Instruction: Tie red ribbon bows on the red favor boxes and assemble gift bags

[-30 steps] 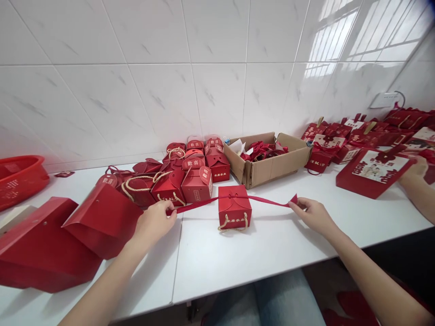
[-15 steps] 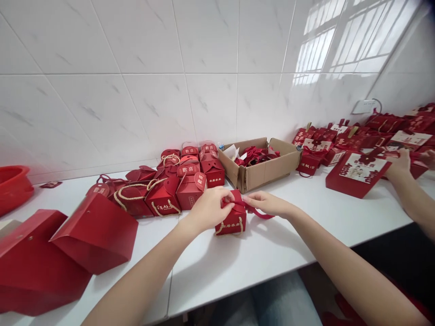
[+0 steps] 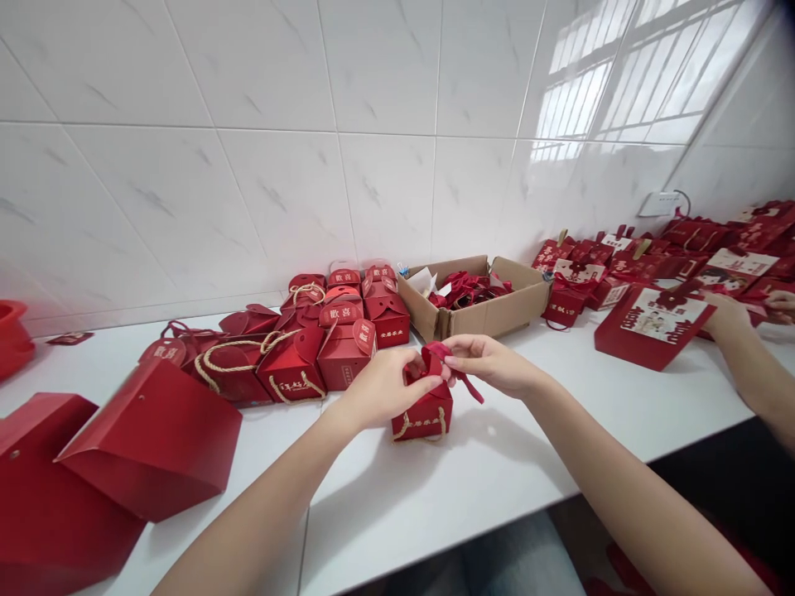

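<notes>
A small red gift box (image 3: 423, 416) with gold lettering and rope trim stands upright on the white table in front of me. Over its top, my left hand (image 3: 388, 387) pinches the red ribbon at the left side. My right hand (image 3: 488, 364) grips the same red ribbon (image 3: 436, 351) from the right, where it bends into a loop. One ribbon tail dangles below the right fingers. The fingers partly hide the box's top and any knot there.
Finished-looking red boxes (image 3: 291, 364) cluster at the left, with larger red boxes (image 3: 155, 439) nearer. An open carton (image 3: 497, 310) of ribbons stands behind. A co-worker's hand (image 3: 729, 319) is at the right beside another red box (image 3: 652, 327). A red basin (image 3: 13, 339) sits far left.
My right hand has moved up and left, closer to my left hand. The ribbon that stretched out to the right now forms a raised loop above the box.
</notes>
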`<state>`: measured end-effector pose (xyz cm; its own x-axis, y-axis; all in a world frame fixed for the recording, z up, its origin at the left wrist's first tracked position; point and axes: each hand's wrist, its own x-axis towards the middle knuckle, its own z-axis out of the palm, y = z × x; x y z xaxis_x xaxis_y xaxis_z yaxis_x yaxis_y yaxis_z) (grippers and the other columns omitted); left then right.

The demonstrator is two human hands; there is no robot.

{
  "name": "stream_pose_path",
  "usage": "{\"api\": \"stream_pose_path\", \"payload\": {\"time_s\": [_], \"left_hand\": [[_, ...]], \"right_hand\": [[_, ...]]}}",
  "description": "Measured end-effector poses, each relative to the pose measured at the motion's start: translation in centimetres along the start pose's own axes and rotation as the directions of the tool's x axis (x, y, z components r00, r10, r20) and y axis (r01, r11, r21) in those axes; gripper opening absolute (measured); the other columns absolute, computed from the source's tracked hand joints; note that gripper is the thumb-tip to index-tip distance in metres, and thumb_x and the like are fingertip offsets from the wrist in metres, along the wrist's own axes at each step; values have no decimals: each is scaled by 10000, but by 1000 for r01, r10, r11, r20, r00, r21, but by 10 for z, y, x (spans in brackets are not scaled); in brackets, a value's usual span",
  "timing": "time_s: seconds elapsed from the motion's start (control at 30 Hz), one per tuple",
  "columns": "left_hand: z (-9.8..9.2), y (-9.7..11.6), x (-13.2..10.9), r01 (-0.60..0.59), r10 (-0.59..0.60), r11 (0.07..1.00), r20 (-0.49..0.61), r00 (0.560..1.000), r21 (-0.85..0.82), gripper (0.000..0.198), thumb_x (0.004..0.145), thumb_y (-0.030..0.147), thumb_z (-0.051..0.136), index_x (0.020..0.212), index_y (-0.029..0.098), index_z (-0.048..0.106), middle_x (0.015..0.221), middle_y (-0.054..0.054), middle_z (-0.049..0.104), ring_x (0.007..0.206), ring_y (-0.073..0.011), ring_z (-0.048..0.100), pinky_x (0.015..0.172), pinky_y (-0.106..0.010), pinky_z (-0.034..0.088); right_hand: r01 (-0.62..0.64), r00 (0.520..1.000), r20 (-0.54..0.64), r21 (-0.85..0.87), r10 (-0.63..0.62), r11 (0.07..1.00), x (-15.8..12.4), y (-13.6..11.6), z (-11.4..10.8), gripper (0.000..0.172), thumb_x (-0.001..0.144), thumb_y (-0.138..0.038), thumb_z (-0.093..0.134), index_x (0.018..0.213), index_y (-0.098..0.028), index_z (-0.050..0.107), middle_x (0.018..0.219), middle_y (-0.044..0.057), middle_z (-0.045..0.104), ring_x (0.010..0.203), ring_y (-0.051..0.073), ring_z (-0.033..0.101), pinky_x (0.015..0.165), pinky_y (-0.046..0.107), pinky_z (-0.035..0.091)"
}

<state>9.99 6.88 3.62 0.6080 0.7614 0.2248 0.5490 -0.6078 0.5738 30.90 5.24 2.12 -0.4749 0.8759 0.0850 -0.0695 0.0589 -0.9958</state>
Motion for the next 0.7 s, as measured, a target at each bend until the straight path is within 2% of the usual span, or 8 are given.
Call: {"api": "stream_pose_path", "payload": {"time_s": [0.13, 0.23, 0.37, 0.43, 0.5, 0.6, 0.63, 0.7], "left_hand": [[-1, -2, 4, 46, -65, 991, -145, 987, -128, 324, 814, 482, 527, 901, 180, 606, 895, -45, 665, 676, -151, 567, 604, -269, 443], [1, -6, 9, 50, -90, 977, -186, 978, -209, 336, 819, 489, 524, 877, 170, 611, 859, -44, 669, 643, -133, 563, 580, -253, 446], [5, -10, 14, 46, -95, 974, -215, 972, -222, 249, 805, 409, 562, 778, 168, 616, 747, -13, 659, 578, -111, 535, 557, -239, 436], [6, -11, 14, 37, -90, 975, -240, 967, -219, 216, 794, 380, 579, 762, 169, 615, 743, -4, 654, 575, -105, 526, 560, -233, 432], [7, -10, 13, 24, -84, 976, -272, 959, -215, 210, 795, 373, 578, 757, 170, 611, 752, -2, 651, 584, -102, 521, 565, -228, 429], [8, -6, 11, 5, -70, 978, -303, 950, -209, 208, 807, 372, 563, 760, 172, 600, 755, 2, 644, 586, -99, 517, 562, -222, 427], [9, -4, 11, 0, -64, 979, -305, 950, -205, 202, 809, 369, 559, 767, 175, 598, 757, 4, 643, 583, -98, 517, 558, -221, 426], [9, -2, 11, -5, -53, 982, -297, 953, -191, 185, 810, 362, 557, 788, 183, 600, 773, 6, 647, 586, -98, 518, 555, -218, 424]], "right_hand": [[-15, 999, -43, 12, 15, 1000, 7, -1, 7, 254, 786, -338, 663, 887, -172, 500, 732, 10, 656, 647, 104, 585, 671, 254, 445], [-52, 997, -62, -22, 51, 998, 5, 0, 10, 282, 783, -358, 665, 847, -178, 458, 768, 31, 685, 617, 104, 595, 609, 236, 443], [-88, 983, -173, -123, 66, 989, 0, 3, 13, 308, 798, -447, 618, 824, -158, 514, 782, 65, 682, 625, 121, 604, 472, 189, 382], [-98, 970, -235, -163, 58, 982, -3, 4, 15, 305, 797, -441, 618, 807, -144, 551, 725, 50, 664, 599, 104, 587, 503, 192, 409], [-125, 960, -270, -193, 70, 973, -4, 5, 18, 293, 779, -403, 647, 883, -135, 590, 673, 31, 649, 571, 91, 565, 551, 207, 439], [-128, 965, -253, -206, 74, 970, 0, 7, 24, 414, 765, -380, 657, 1088, -128, 591, 661, 23, 635, 568, 98, 543, 547, 221, 441], [-114, 970, -233, -206, 64, 972, 2, 8, 26, 419, 766, -387, 649, 1090, -125, 601, 663, 21, 625, 569, 99, 533, 536, 222, 435], [-89, 978, -204, -206, 46, 975, 7, 11, 30, 351, 771, -413, 626, 965, -121, 653, 646, 13, 594, 547, 89, 497, 503, 215, 410]]}}
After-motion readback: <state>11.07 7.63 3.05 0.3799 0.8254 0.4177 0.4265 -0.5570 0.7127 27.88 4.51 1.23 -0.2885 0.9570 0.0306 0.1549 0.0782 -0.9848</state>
